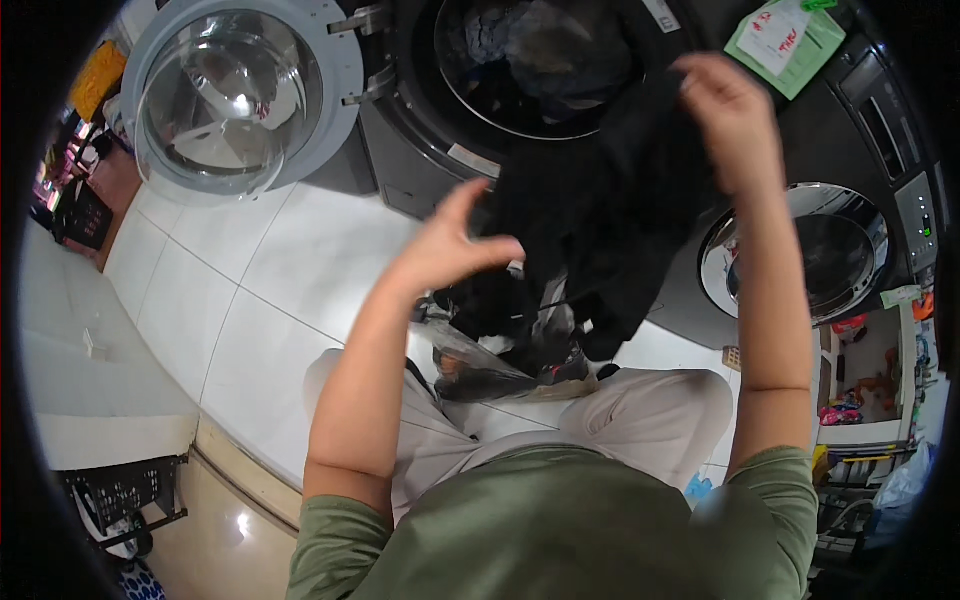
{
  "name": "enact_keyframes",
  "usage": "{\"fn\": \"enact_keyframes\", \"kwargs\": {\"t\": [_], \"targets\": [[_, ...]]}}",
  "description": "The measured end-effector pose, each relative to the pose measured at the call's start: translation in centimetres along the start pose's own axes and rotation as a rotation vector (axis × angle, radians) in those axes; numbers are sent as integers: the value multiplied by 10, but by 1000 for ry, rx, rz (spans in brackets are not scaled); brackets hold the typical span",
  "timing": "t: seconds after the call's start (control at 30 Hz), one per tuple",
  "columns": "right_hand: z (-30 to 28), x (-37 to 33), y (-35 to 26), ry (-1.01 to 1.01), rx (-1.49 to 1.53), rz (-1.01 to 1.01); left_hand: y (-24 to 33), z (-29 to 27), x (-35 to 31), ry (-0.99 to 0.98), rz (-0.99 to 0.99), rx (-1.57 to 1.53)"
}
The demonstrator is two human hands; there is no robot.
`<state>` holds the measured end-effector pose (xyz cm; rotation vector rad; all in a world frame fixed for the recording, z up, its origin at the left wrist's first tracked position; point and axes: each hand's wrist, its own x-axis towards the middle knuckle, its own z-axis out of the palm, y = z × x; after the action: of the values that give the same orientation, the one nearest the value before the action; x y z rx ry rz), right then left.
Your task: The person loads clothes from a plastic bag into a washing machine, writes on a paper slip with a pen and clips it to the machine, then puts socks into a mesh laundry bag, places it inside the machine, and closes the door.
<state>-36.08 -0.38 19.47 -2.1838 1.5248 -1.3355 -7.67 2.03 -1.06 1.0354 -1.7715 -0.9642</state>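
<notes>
A large black garment (620, 200) hangs spread out in front of the open washing machine drum. My right hand (733, 120), raised beside the drum opening, is closed on its upper right edge; slight blur softens the fingers. My left hand (455, 243) is at the garment's left side, thumb and fingers apart with nothing visibly gripped. Below, between my knees, a clear plastic bag (480, 370) holds more dark clothing, and the garment's lower end covers part of it. Grey and dark laundry (560, 55) lies inside the drum.
The round glass door (235, 105) is swung out to the left. To the right stands a second dark machine with a closed round door (820, 250). A green tag (785, 45) rests on top. At lower left is a black crate (115, 495); small shelves (870, 390) stand at far right.
</notes>
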Motion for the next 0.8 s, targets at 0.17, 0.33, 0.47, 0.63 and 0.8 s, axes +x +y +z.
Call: {"fn": "enact_keyframes", "kwargs": {"t": [0.17, 0.33, 0.47, 0.63, 0.8], "targets": [[-92, 66, -55, 457, -96, -284, -8, 54, 7, -212, -294, -83], [-125, 84, -55, 222, -169, -26, -18, 0, 26, 121, -268, -286], [-134, 78, -32, 423, -796, -192, -42, -65, 21, 547, -214, -106], [-179, 75, 52, 84, -753, -76, -26, -117, 9, 761, -261, -195], [-129, 52, 70, -76, -669, -132, 18, -87, 10, 510, -383, -690]]}}
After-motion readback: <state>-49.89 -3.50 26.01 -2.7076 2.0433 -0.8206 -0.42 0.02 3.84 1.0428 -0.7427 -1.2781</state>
